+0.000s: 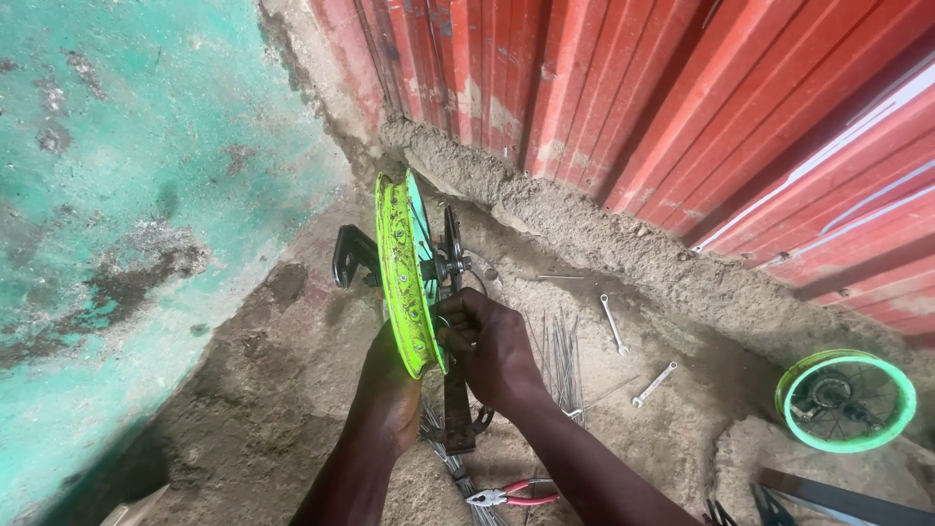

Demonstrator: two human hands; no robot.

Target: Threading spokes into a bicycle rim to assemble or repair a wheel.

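Note:
A bright green wheel rim (399, 268) stands upright, edge toward me, mounted in a black metal stand (456, 399) on the dirt floor. My left hand (388, 394) cups the rim's lower left side from behind. On the right side of the rim my right hand (487, 346) has its fingers closed around the spokes near the dark hub (450, 261). A black bracket (351, 255) sticks out behind the rim on the left.
Loose spokes (563, 351) and two spanners (614, 324) (654, 384) lie on the dirt to the right. Red-handled pliers (516, 495) lie near me. A second green wheel (845, 399) lies flat at right. Teal wall at left, red corrugated sheet behind.

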